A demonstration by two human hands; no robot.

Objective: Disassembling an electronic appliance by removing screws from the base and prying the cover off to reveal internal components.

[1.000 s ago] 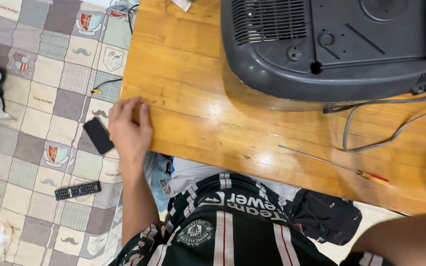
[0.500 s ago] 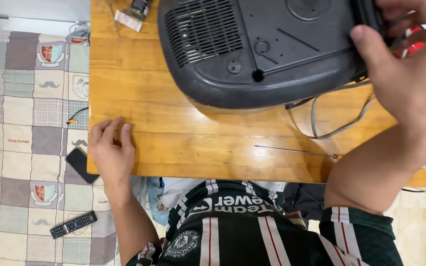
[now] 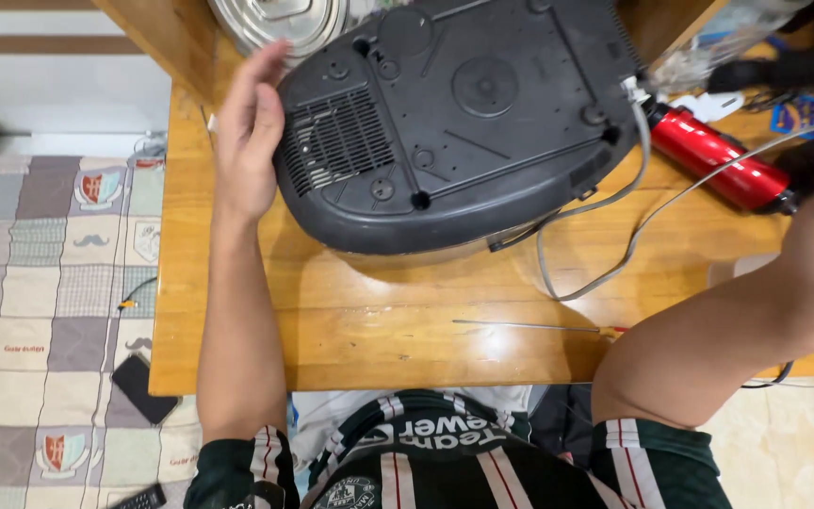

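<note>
Gripping nothing yet: left hand [image 3: 249, 132] open and flat-fingered, palm against the left edge of the overturned dark grey appliance [image 3: 459, 118], which lies base-up on the wooden table [image 3: 237, 320]. Best steadied by pressing evenly on the rim, clear of the grey cord [image 3: 595, 212]. Right hand mostly out of frame, grip impossible to tell, forearm bent across the table's right side.
</note>
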